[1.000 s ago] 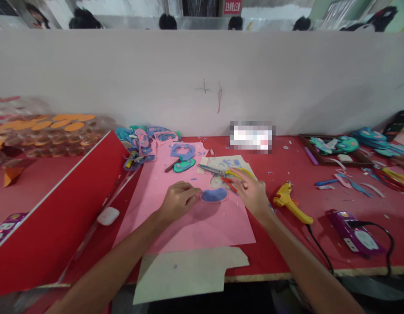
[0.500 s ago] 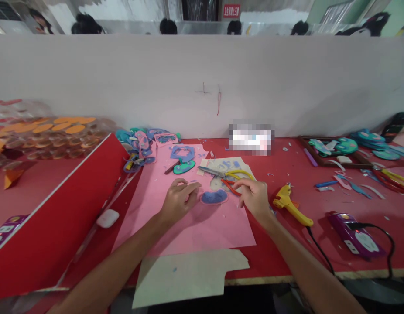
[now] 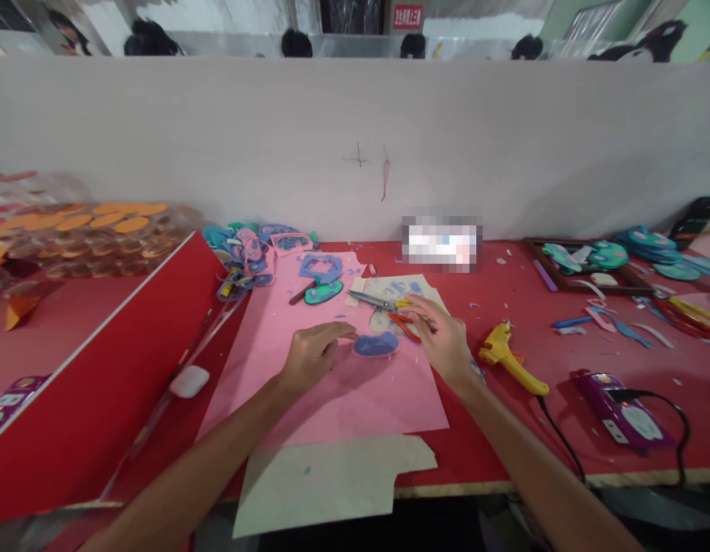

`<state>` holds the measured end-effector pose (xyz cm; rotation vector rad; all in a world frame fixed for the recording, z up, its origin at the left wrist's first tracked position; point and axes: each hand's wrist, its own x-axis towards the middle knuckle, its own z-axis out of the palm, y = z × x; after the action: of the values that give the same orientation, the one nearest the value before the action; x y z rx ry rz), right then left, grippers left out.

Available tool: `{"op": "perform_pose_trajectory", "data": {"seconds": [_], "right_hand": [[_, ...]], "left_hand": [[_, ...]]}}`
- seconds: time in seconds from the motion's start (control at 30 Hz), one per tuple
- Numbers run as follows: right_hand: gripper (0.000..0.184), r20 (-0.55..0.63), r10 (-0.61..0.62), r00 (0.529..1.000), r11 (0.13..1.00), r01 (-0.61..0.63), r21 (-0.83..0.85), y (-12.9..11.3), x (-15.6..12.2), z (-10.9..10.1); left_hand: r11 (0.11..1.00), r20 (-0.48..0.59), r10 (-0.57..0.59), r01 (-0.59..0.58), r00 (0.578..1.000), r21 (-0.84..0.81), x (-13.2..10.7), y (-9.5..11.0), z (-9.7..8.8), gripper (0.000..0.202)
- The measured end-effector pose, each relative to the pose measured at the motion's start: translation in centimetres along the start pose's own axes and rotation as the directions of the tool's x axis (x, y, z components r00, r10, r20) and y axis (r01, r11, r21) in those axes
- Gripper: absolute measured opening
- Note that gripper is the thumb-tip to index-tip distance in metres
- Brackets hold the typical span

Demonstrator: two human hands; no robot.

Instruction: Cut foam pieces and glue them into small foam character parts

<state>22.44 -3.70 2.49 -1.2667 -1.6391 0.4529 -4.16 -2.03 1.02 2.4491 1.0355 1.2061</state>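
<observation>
The left hand [image 3: 313, 356] lies on a large pink paper sheet [image 3: 332, 395] spread on the red counter [image 3: 504, 429]. Its fingers [image 3: 339, 331] are loosely bent and hold nothing, and the index tip is at the left rim of a blue oval foam piece with a pink border [image 3: 376, 344]. That piece lies flat on the pink sheet, between the 2 hands.

The right hand [image 3: 444, 345] is just right of the foam piece. Its fingers [image 3: 415, 307] stretch out over the handles of a pair of scissors with 1 yellow and 1 red handle [image 3: 383, 303]. I cannot tell whether they grip a handle or only rest on it. The scissors lie with the blades pointing left, across a pale beige card with blue marks [image 3: 427, 285].

Behind the left hand, a green foam cut-out [image 3: 323, 291] and a purple foam frame [image 3: 320, 266] sit on the pink sheet. A heap of blue, pink and teal foam shapes [image 3: 251, 247] lies near the back wall.

A yellow glue gun [image 3: 511, 359] lies right of the right hand, and a purple power strip [image 3: 622, 410] lies further right. A beige cardboard sheet [image 3: 326, 479] overhangs the front edge, and a small white case [image 3: 189, 381] sits left of the pink sheet.
</observation>
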Motion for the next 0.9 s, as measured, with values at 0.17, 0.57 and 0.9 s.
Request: {"op": "perform_pose_trajectory", "data": {"seconds": [0.17, 0.57, 0.9], "right_hand": [[0.046, 0.028, -0.024, 0.999, 0.999, 0.024, -0.022, 0.6, -0.6, -0.4], [0.033, -0.1, -0.152, 0.983, 0.988, 0.147, -0.052, 1.2, -0.5, -0.5], [0.028, 0.312, -0.287, 0.906, 0.915, 0.355, -0.189, 1.8, -0.1, 1.8]], "left_hand": [[0.999, 0.057, 0.043, -0.042, 0.997, -0.02, -0.2, -0.4, -0.2, 0.04], [0.95, 0.058, 0.292, -0.297, 0.955, 0.1, 0.1, -0.3, 0.1, 0.028], [0.939, 0.323, 0.267, -0.321, 0.908, 0.127, 0.2, -0.3, 0.7, 0.038]]}}
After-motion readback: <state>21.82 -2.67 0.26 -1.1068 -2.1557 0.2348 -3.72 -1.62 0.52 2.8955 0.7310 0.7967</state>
